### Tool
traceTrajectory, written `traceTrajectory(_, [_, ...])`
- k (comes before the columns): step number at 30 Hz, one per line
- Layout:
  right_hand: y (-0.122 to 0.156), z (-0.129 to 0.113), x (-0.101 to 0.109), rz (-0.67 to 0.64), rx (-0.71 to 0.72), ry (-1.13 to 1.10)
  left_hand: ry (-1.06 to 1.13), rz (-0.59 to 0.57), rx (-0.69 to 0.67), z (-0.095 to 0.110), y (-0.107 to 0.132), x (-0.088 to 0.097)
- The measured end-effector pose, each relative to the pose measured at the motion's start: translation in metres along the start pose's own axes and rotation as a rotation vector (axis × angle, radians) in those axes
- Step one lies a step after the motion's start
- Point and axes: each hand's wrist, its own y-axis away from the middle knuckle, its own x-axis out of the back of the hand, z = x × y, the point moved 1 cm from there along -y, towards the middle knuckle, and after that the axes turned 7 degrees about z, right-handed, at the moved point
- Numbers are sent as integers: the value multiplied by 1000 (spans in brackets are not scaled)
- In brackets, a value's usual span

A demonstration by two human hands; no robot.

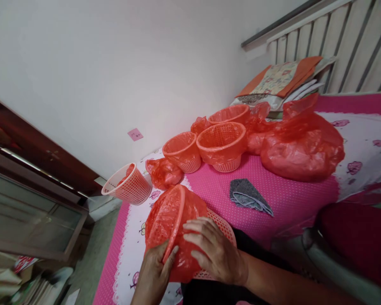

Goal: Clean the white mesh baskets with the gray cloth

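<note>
A small pink plastic basket (pixel 224 224) lies on its side near me, with a red plastic bag (pixel 165 216) pulled over its rim. My left hand (pixel 154 271) grips the rim and bag from below, thumb on the edge. My right hand (pixel 214 250) lies over the bag on the basket's side, fingers bent and pressing the plastic down. Both hands are on the same basket.
Three bag-lined baskets (pixel 222 144) stand together further back on the pink dotted bed cover (pixel 282 199). Another basket (pixel 128 186) lies tipped at the bed's left edge. A loose red bag (pixel 163 173), a big heap of red bags (pixel 301 146), a folded grey cloth (pixel 247 195) and pillows (pixel 279 82) are about.
</note>
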Motion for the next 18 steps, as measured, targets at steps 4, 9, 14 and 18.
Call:
traceTrajectory(4, [-31, 20, 11, 64, -104, -53, -56, -19, 1, 1, -1, -3])
traceTrajectory(9, [-61, 46, 15, -215, -25, -130, -138, -59, -14, -5, -1, 1])
traceTrajectory(14, [-67, 52, 14, -253, 7, -90, -83, 80, 13, 12, -5, 23])
traceTrajectory(18, [-68, 46, 6, -244, 36, -118, -83, 107, 63, 49, -27, 20])
